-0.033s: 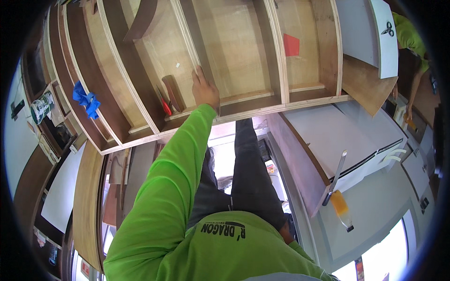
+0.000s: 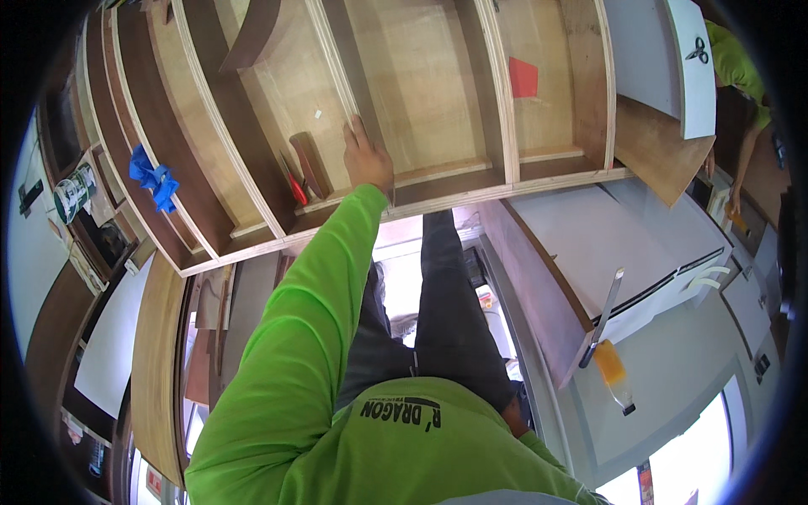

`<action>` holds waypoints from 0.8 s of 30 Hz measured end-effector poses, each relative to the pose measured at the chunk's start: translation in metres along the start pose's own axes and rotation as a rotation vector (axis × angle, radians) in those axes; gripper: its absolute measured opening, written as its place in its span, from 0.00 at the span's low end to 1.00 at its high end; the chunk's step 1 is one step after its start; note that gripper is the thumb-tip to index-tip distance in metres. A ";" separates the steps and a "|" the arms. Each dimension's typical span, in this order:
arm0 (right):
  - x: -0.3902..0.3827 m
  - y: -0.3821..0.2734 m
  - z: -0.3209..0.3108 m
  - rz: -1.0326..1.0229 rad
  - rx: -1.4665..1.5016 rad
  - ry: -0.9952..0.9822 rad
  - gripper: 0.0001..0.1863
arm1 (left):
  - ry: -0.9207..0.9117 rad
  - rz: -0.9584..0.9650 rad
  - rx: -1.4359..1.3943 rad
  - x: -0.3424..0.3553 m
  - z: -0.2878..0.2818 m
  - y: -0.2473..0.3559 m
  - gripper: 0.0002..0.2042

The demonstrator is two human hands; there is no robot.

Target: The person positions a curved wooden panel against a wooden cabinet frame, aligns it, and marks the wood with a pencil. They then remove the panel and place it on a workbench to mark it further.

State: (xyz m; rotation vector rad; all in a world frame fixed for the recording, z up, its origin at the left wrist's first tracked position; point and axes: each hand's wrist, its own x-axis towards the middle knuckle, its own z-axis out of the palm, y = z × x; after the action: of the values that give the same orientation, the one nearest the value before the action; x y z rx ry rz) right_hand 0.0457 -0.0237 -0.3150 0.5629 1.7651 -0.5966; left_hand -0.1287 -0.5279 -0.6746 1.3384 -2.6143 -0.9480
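Observation:
The fingers of my left hand (image 2: 369,158) stretch out against an upright divider (image 2: 341,67) of a plywood shelving carcass (image 2: 429,84). In the compartment beside that hand, red-handled scissors (image 2: 296,188) and a dark curved wooden piece (image 2: 310,164) rest near the lower edge. A blue cloth (image 2: 154,177) is draped over a divider on the left, and a red card (image 2: 523,77) lies in a right compartment. My right hand (image 2: 513,414) is mostly hidden behind my body, down by my trouser leg, with its fingers out of sight.
Below right are a white-topped box (image 2: 610,240), a long metal tool (image 2: 606,307) and a yellow bottle (image 2: 610,366). A co-worker (image 2: 732,67) in green works at far right. Wooden boards (image 2: 156,362) stand at left, and a paint can (image 2: 76,194) is at far left.

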 end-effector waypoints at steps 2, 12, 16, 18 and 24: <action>0.005 0.003 0.001 -0.014 0.009 -0.013 0.17 | -0.002 -0.004 0.012 0.000 -0.003 0.002 0.38; 0.011 0.055 -0.011 -0.086 0.023 -0.008 0.19 | 0.008 -0.023 0.012 -0.001 0.004 -0.002 0.38; 0.007 -0.030 -0.017 -0.110 -0.003 0.096 0.16 | 0.024 -0.026 0.014 -0.001 0.007 -0.002 0.39; -0.001 -0.108 -0.025 0.144 -0.034 -0.063 0.20 | 0.049 -0.005 0.010 -0.001 0.012 0.000 0.39; -0.022 -0.147 -0.030 -0.134 -0.159 -0.067 0.21 | -0.012 -0.036 -0.013 -0.001 0.006 -0.004 0.40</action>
State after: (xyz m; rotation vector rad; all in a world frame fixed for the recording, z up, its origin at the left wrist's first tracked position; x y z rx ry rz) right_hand -0.0649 -0.1166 -0.2703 0.3131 1.7773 -0.5545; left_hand -0.1275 -0.5261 -0.6811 1.3856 -2.5966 -0.9788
